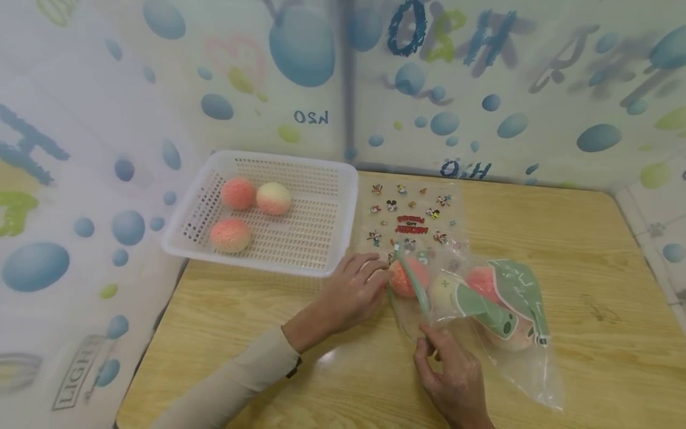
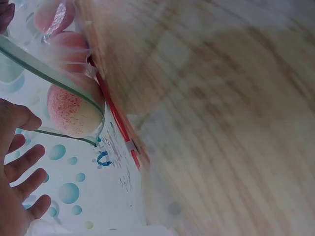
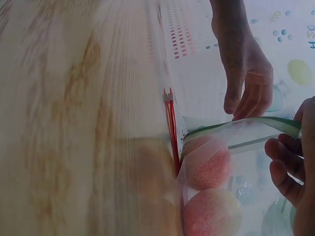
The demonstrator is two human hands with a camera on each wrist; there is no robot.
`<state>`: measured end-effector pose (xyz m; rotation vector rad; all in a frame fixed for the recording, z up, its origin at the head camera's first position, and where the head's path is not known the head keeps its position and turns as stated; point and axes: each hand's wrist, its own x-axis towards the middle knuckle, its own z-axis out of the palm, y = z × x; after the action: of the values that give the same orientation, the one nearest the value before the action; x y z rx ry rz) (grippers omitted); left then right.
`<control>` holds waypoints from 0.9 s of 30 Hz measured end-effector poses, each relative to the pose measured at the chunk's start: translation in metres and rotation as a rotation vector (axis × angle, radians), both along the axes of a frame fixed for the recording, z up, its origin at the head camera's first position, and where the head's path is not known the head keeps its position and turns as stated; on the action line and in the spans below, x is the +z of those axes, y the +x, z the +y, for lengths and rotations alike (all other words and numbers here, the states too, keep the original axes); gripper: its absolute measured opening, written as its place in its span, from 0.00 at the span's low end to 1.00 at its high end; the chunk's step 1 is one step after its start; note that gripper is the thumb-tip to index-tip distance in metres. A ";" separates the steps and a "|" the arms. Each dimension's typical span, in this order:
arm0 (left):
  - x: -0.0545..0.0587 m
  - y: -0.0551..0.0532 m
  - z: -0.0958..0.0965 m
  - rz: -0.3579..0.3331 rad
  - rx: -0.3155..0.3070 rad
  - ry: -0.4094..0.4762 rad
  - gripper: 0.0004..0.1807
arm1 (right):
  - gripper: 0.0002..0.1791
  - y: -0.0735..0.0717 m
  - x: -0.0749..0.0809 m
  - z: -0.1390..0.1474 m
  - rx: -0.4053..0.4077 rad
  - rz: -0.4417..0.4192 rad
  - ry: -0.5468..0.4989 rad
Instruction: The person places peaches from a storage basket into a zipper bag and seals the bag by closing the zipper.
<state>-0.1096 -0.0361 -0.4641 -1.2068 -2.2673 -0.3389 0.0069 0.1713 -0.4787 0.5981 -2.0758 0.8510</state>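
Observation:
A clear zip bag [image 1: 447,301] with green trim and a printed green design lies on the table, holding several pink-and-cream peaches. One peach [image 1: 411,275] sits just inside its mouth. My right hand [image 1: 454,375] pinches the near edge of the mouth between thumb and fingers. Beside the mouth's left side is my left hand [image 1: 351,295], its fingertips close to that peach; whether they touch it I cannot tell. In the left wrist view the left hand [image 2: 17,172] shows loosely spread fingers holding nothing. Clear plastic partly veils the peaches deeper in the bag.
A white perforated basket [image 1: 316,271] with three peaches [image 1: 230,236] stands at the back left. Another clear bag [image 1: 383,223], printed with cartoon figures, lies flat behind the green-trimmed one; a red zip strip [image 2: 115,110] shows low on the table. A patterned wall covering [image 1: 375,89] borders the table.

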 end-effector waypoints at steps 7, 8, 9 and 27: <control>-0.006 0.003 0.006 -0.048 0.026 -0.109 0.11 | 0.17 0.001 0.001 0.004 -0.014 0.004 0.033; -0.007 0.003 0.008 -0.050 0.028 -0.129 0.11 | 0.17 0.001 0.002 0.004 -0.017 -0.001 0.037; -0.008 0.003 0.010 -0.054 0.029 -0.141 0.11 | 0.17 0.001 0.002 0.005 -0.017 -0.007 0.038; -0.016 -0.033 0.047 -0.659 0.287 -0.031 0.22 | 0.16 0.003 0.001 0.007 -0.001 -0.023 0.016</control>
<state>-0.1421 0.0111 -0.4805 -0.8357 -2.9671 -0.6665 0.0099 0.1779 -0.4781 0.5983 -2.1055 0.8453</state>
